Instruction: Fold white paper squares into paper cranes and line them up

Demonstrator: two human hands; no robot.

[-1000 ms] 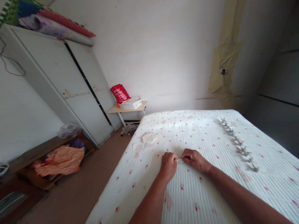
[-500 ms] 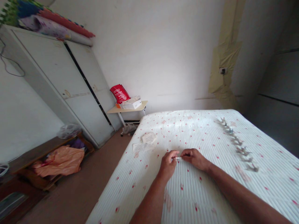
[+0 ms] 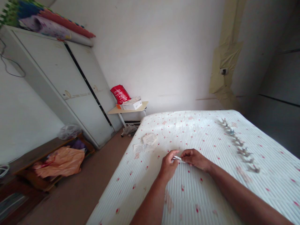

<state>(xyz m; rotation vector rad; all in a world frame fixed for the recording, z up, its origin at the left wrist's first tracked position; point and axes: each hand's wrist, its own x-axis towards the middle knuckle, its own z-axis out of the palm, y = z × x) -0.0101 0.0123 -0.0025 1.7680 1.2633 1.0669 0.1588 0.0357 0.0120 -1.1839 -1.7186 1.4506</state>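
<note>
Both my hands meet over a white mattress (image 3: 187,200) dotted with small red marks. My left hand (image 3: 168,165) and my right hand (image 3: 195,158) pinch the two ends of a small pale folded paper piece (image 3: 178,158) held just above the mattress. A little beyond the hands, to the left, lies a small pile of paper slips (image 3: 145,142). Along the right side of the mattress runs a row of several small grey folded paper figures (image 3: 239,146).
A grey two-door wardrobe (image 3: 70,90) with folded blankets (image 3: 49,22) on top stands at the left. A small side table (image 3: 127,110) holds a red bag (image 3: 120,93) and a white box. A low wooden shelf with an orange bag (image 3: 58,160) is at the lower left.
My left hand has turned from a closed, knuckles-up fist to a raised pinch. The paper piece has lifted slightly and now shows between the fingers of both hands.
</note>
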